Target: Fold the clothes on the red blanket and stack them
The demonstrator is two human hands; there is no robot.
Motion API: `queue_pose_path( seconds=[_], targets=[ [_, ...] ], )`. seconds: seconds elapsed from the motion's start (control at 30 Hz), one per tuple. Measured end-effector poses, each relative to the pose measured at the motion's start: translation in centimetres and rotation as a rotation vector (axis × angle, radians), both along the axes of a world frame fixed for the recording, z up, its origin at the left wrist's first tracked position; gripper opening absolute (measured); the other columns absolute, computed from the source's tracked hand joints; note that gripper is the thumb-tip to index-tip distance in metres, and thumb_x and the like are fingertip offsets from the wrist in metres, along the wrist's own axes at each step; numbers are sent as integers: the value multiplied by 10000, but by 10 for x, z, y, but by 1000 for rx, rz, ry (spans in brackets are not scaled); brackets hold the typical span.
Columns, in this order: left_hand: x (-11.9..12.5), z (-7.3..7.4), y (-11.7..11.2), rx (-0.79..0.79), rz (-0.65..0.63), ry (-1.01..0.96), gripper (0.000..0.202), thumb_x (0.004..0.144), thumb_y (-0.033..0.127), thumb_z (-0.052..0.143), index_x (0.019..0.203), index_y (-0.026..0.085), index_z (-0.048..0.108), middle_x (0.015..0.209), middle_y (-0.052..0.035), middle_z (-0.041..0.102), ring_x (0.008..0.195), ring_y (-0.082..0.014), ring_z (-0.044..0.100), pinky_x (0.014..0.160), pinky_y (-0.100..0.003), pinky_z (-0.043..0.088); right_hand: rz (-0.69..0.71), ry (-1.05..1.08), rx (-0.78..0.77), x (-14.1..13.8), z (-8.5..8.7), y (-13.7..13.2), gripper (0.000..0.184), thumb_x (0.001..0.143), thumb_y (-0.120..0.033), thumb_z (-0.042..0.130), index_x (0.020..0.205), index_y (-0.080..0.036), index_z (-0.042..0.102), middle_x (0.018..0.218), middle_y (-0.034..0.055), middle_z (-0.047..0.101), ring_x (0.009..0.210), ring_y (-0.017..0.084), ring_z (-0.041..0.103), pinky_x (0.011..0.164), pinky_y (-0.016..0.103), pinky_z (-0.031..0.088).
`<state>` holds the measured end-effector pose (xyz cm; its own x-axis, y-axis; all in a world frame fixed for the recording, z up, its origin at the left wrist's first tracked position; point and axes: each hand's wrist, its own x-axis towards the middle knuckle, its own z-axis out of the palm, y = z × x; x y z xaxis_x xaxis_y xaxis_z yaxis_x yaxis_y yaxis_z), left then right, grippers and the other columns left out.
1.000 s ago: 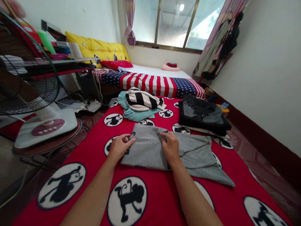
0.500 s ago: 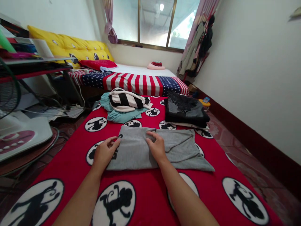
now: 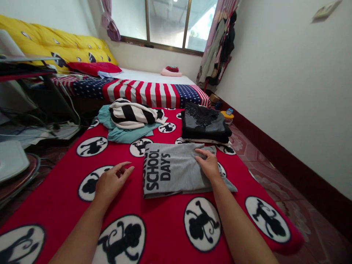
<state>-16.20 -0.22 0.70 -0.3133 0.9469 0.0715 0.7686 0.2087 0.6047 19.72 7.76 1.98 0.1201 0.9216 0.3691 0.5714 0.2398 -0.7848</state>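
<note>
A: Where's the shirt?

B: The grey shirt [image 3: 176,168] lies folded on the red blanket [image 3: 68,198], just in front of the black pile [image 3: 205,124]. The right hand [image 3: 210,165] presses flat on its right side, fingers spread, gripping nothing.

A: And the left hand [image 3: 111,181]?

B: Open, resting on the blanket just beside the shirt, not touching it. I'd say smooth from the middle outward and square the edges.

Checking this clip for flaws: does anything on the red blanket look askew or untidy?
The grey shirt is folded neatly, but one corner pokes out beside the right hand. Behind it, a striped garment lies crumpled on a teal one.
</note>
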Motion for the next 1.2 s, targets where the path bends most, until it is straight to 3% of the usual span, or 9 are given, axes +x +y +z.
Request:
queue_pose_path(
  seconds=[0.37, 0.5, 0.67, 0.77, 0.87, 0.97, 1.07, 1.13, 1.2],
  targets=[
    [-1, -4, 2, -9, 36, 63, 504, 791, 643, 514, 1088, 286, 710, 719, -22, 665, 693, -211, 622, 591, -278, 395, -84, -90, -113, 50, 0, 6, 372, 684, -228, 674, 1041, -155, 751, 1054, 110, 740, 1020, 265, 670, 973, 410, 466],
    [5, -5, 1, 127, 16, -7, 474, 795, 598, 555, 1088, 255, 703, 768, -19, 677, 667, -188, 610, 617, -282, 433, -92, -165, -151, 57, 0, 9, 376, 704, -218, 677, 1068, -152, 742, 1062, 105, 743, 1016, 257, 681, 964, 387, 480],
    [35, 8, -7, 479, -216, -162, 303, 881, 424, 544, 1021, 204, 699, 970, -50, 686, 873, -179, 641, 765, -270, 496, -93, -252, -174, 60, -4, 11, 354, 715, -180, 677, 1060, -138, 746, 1055, 122, 743, 1013, 261, 683, 946, 374, 487],
    [56, 25, -3, 557, -367, -167, 215, 905, 314, 532, 977, 215, 709, 990, -46, 685, 953, -176, 638, 875, -289, 486, -97, -290, -172, 61, -2, 12, 358, 723, -177, 679, 1073, -149, 745, 1080, 129, 733, 1036, 275, 669, 958, 394, 475],
    [75, 42, 13, 531, -484, -190, 251, 924, 269, 477, 998, 208, 709, 1021, -60, 688, 991, -182, 636, 895, -306, 492, -123, -371, -192, 64, 3, 14, 355, 732, -179, 681, 1081, -176, 746, 1092, 119, 728, 1039, 278, 662, 950, 395, 476],
    [94, 50, 34, 421, -579, -139, 325, 932, 280, 432, 1086, 159, 691, 1119, -102, 677, 1055, -204, 626, 951, -338, 486, -149, -452, -245, 66, 10, 13, 348, 754, -189, 677, 1095, -203, 743, 1075, 105, 727, 1017, 272, 663, 915, 378, 490],
    [119, 43, 43, 223, -594, 46, 489, 932, 403, 440, 1269, 84, 594, 1363, -176, 560, 1252, -276, 529, 1069, -419, 413, -232, -547, -241, 61, 17, 6, 355, 782, -216, 666, 1133, -202, 723, 1145, 126, 683, 1052, 296, 634, 893, 402, 495],
    [135, 34, 41, 108, -559, 207, 682, 883, 521, 507, 1373, 45, 495, 1484, -216, 427, 1383, -340, 381, 1138, -492, 314, -329, -635, -129, 51, 21, -2, 409, 815, -253, 646, 1218, -185, 670, 1284, 152, 600, 1162, 323, 565, 926, 434, 475],
    [148, 24, 35, 71, -506, 344, 857, 797, 594, 601, 1431, 45, 423, 1541, -229, 322, 1441, -384, 253, 1167, -554, 211, -326, -697, 1, 35, 21, -10, 470, 871, -308, 597, 1323, -180, 582, 1427, 149, 488, 1287, 312, 464, 1011, 457, 419]
  ],
)
